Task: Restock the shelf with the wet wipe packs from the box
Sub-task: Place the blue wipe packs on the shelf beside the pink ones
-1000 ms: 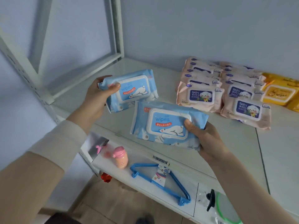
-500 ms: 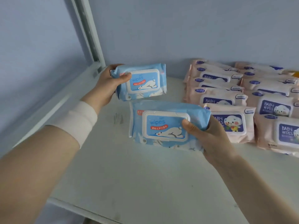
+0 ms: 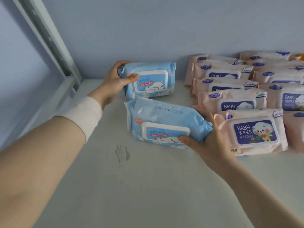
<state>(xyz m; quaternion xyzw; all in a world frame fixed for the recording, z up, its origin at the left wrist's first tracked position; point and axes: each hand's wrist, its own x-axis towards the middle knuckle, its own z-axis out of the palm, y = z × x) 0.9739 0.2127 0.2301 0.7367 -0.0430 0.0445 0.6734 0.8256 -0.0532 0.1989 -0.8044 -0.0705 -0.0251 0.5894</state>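
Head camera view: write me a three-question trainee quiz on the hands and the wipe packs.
1. True or false: the left hand grips the farther blue plastic wet wipe pack.
2. What does the right hand hold? A) the nearer blue plastic wet wipe pack B) a glass bottle C) nothing
3. Fill in: the pink plastic baby wipe packs lie on the white metal shelf to the ___ of the blue packs.
Key: 1 true; 2 A; 3 right.
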